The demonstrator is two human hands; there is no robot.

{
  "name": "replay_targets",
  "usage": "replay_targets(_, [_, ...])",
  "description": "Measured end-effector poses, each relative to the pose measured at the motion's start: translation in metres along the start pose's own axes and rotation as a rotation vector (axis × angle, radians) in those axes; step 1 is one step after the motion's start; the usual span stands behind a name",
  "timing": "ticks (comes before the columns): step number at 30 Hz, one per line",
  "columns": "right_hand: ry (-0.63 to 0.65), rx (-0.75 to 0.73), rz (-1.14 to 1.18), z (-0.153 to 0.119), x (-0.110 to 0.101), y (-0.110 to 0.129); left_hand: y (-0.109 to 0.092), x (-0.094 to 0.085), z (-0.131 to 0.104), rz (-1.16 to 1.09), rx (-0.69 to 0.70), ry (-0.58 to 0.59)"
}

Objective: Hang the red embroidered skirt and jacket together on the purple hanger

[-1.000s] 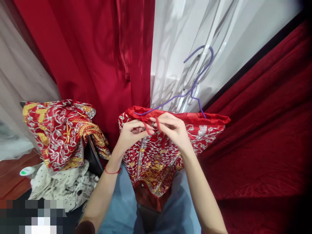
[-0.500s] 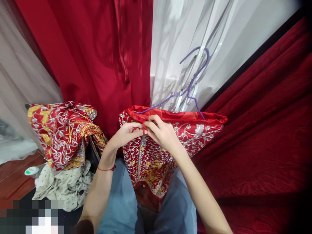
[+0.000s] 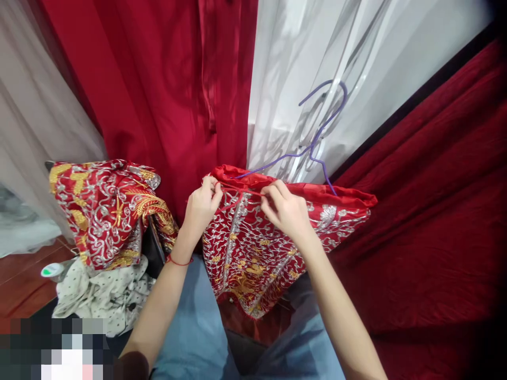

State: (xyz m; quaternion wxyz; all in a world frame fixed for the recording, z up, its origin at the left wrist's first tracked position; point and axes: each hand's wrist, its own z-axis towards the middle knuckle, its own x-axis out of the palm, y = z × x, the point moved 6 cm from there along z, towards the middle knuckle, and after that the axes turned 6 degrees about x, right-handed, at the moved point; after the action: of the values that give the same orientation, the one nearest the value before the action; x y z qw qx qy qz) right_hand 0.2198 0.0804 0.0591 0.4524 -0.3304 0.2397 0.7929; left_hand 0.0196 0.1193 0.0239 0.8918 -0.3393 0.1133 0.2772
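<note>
the left hand (image 3: 203, 202) and right hand (image 3: 287, 209) each pinch a red cord (image 3: 242, 190) stretched between them along the satin top of a silver-and-gold embroidered red garment (image 3: 255, 250), which spreads before blue-clad legs (image 3: 190, 322); a purple hanger (image 3: 312, 146) rises from its top edge.

Red drapery (image 3: 166, 79) hangs before me, white fabric (image 3: 281, 63) beside it, darker red cloth (image 3: 428, 237) to the right — and reddish-brown tiled floor (image 3: 24, 279) shows lower left.
</note>
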Motion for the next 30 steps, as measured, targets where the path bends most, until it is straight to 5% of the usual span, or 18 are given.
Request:
replay_targets(3, [0.033, 0.077, 0.074, -0.001, -0.003, -0.012, 0.006, 0.001, 0.001, 0.001, -0.012, -0.055])
replay_targets(6, [0.127, 0.165, 0.440, 0.000, 0.000, -0.014, 0.006, 0.012, 0.003, -0.384, -0.129, -0.031])
replay_targets(9, [0.262, 0.234, 0.912, 0.000, 0.005, -0.011, -0.001, 0.025, 0.003, -0.801, -0.310, 0.122])
replay_targets(12, [0.346, 0.285, 1.149, -0.003, 0.006, -0.010, -0.007, 0.014, 0.005, -0.714, -0.271, 0.187])
replay_targets(18, [0.391, 0.301, 0.950, -0.007, 0.006, -0.017, 0.001, -0.027, 0.004, 0.211, 0.000, -0.042])
replay_targets(26, [0.338, 0.264, 0.976, -0.013, 0.013, -0.028, 0.014, -0.012, 0.000, -0.305, -0.003, 0.078])
replay_targets(30, [0.311, 0.180, 0.597, -0.017, 0.012, -0.033, 0.023, -0.013, 0.006, -0.341, -0.037, 0.076])
